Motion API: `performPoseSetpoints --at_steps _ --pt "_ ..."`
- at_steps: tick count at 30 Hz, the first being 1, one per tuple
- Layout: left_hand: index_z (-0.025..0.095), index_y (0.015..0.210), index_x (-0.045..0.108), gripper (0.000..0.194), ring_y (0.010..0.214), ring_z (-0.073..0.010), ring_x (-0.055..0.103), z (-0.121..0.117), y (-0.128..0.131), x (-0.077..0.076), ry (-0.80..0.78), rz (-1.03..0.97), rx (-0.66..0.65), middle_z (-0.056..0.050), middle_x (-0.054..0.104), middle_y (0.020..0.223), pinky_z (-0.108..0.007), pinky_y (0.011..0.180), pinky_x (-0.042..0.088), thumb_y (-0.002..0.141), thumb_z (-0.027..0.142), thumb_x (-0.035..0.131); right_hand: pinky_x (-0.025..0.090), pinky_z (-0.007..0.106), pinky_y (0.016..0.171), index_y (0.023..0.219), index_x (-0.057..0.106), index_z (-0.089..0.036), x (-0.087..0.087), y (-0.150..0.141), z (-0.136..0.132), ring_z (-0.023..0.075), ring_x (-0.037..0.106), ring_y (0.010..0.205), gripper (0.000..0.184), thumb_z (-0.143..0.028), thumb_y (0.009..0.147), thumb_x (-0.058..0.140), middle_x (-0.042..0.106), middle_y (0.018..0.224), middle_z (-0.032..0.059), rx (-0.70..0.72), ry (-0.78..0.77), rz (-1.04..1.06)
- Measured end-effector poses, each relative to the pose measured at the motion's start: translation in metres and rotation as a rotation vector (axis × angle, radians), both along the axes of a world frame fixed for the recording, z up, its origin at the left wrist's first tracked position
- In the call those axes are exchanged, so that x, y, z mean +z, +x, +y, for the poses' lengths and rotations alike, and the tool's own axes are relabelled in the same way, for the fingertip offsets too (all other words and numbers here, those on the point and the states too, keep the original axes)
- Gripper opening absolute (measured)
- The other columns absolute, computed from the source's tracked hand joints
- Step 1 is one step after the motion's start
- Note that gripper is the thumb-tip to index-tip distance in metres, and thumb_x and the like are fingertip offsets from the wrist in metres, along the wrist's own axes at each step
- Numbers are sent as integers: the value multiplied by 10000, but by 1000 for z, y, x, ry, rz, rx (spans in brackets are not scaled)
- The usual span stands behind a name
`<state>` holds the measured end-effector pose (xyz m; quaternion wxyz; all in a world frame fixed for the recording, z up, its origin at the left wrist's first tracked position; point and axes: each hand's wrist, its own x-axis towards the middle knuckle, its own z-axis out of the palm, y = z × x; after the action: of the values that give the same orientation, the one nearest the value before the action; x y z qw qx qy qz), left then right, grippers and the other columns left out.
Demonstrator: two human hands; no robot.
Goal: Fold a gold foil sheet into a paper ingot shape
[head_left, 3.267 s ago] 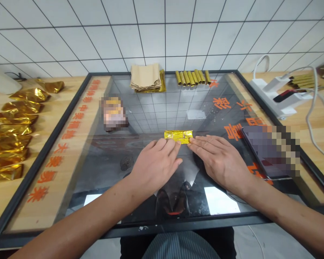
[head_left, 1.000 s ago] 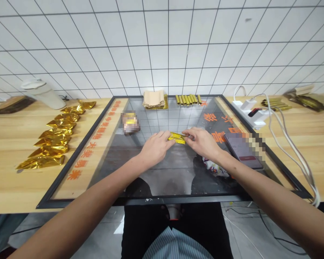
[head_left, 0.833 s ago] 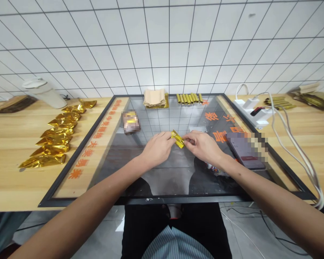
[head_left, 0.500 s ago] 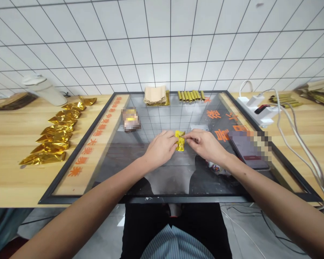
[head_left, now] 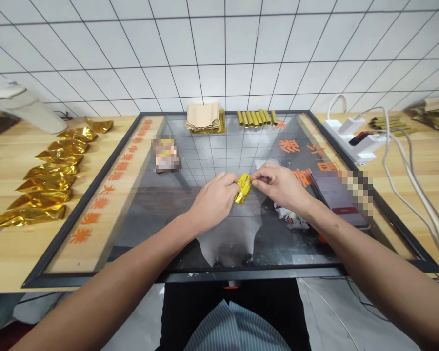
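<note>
A small packet in shiny gold foil (head_left: pixel 243 189) is between my two hands above the glass-topped panel (head_left: pixel 219 243). My left hand (head_left: pixel 216 197) is closed with its fingertips on the packet's left side. On the right edge of the packet, my right hand (head_left: pixel 278 183) pinches with thumb and forefinger. The packet tilts, its top leaning right. What is inside the foil cannot be seen.
Several gold foil wraps (head_left: pixel 47 183) lie in a row at left, near a white cup (head_left: pixel 25 105). Behind are brown paper sheets (head_left: pixel 203 117) and gold tubes (head_left: pixel 256 118). At right are a phone (head_left: pixel 338 195), a power strip (head_left: pixel 351 139) and cables (head_left: pixel 413 185). A printed wrapper (head_left: pixel 290 217) lies near my right forearm.
The gold packet has turned from upright to tilted, with its top towards the right. Both hands stay on it, and the whole view has shifted slightly.
</note>
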<state>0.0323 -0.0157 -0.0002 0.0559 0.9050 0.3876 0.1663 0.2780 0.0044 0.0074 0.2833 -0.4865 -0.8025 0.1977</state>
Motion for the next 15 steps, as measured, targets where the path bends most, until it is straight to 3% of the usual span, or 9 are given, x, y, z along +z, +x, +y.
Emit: performPoseSetpoints --at_steps 6,11,15 --pt "184 990 756 391 990 -243 587 2 1 1 -15 38 -5 -86 674 1060 -392 904 534 1087 122 383 478 331 715 962 813 -226 2 -2 5 152 600 723 136 -227 953 677 726 1031 42 -12 -23 -21" --pt "186 995 769 395 977 -242 608 2 -1 5 -70 0 -27 -87 659 1014 -402 893 538 1055 100 389 473 324 712 919 805 -219 6 0 4 152 605 709 118 -237 924 689 712 944 29 0 -54 -31" --pt "194 933 762 305 961 -229 628 -4 0 7 -116 -122 3 -67 653 988 -408 905 536 1089 300 522 474 319 713 891 784 -222 6 2 3 146 603 690 87 -251 909 704 697 894 13 29 -89 -21"
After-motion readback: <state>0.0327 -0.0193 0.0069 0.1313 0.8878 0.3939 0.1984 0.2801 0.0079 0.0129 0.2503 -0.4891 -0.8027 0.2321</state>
